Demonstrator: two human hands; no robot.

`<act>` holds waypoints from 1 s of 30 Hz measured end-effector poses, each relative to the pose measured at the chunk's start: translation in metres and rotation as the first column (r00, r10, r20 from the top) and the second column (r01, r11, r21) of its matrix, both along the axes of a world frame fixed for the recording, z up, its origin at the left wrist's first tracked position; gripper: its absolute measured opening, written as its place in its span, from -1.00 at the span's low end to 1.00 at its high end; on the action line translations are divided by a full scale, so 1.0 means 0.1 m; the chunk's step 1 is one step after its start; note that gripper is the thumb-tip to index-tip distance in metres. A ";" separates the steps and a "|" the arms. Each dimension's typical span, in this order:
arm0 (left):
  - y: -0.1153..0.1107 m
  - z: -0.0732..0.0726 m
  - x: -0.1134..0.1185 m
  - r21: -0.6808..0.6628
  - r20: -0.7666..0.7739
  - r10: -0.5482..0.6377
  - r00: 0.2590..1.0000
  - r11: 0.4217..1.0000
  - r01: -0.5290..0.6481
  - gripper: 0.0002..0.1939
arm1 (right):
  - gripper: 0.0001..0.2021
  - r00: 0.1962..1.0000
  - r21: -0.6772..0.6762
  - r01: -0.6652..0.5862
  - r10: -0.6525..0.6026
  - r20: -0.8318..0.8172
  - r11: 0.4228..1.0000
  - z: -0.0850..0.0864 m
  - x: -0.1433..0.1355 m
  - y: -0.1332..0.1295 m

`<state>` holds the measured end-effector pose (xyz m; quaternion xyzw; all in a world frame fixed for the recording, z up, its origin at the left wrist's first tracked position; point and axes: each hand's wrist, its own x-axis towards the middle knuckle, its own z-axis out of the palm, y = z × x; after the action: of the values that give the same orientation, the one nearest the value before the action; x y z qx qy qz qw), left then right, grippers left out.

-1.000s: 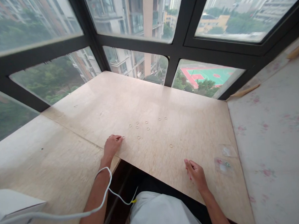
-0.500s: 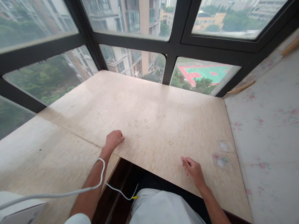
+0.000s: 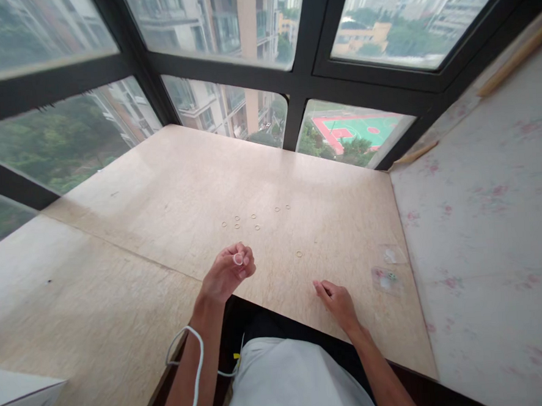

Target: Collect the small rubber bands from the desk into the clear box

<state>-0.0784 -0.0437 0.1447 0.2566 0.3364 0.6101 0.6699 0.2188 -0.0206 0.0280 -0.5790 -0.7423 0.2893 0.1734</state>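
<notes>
My left hand [image 3: 229, 271] is raised over the near part of the table, palm side partly turned up. Its fingers are curled, and a small pale ring [image 3: 238, 259] shows between thumb and fingertips. Closed fingers also mark my right hand [image 3: 336, 302], low over the table's near edge; whatever is inside them, if anything, is hidden. Beyond my left hand lie several thin gold-coloured rings, among them one ring [image 3: 257, 228] nearer and one ring [image 3: 288, 207] farther off. A single ring [image 3: 298, 254] lies apart, between my two hands.
Two small clear plastic bags [image 3: 386, 280] lie on the beige table [image 3: 168, 172] at right, beside the flowered wall [image 3: 480, 245]. A white cable [image 3: 198, 360] loops over my left forearm. A white box [image 3: 23, 399] is at lower left; dark-framed windows border the table's far side.
My left hand has lifted, moved right and turned, showing the pale ring at its fingertips. My right hand stays closed near the same spot. The whole view has shifted slightly.
</notes>
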 end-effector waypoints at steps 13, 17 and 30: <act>0.24 -0.08 1.01 -0.048 0.184 -0.130 0.974 0.989 0.141 -0.85 | -0.48 0.985 0.003 0.030 -0.029 -0.168 1.000 0.04 0.31 -0.39; 0.37 -0.24 1.49 -0.151 -0.137 -0.268 0.954 0.957 0.247 -0.84 | -0.47 0.973 -0.018 0.084 -0.086 -0.216 0.996 0.02 0.56 -0.55; 0.84 -0.79 2.92 0.050 -0.868 -0.116 0.483 0.947 0.318 -0.87 | -0.53 0.971 0.094 0.141 -0.119 -0.208 0.986 -0.07 0.66 -0.61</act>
<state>0.2133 0.0399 0.0661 0.6312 0.5225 0.3448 0.4580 0.2849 -0.0812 0.0207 -0.5840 -0.6959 0.2938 0.2972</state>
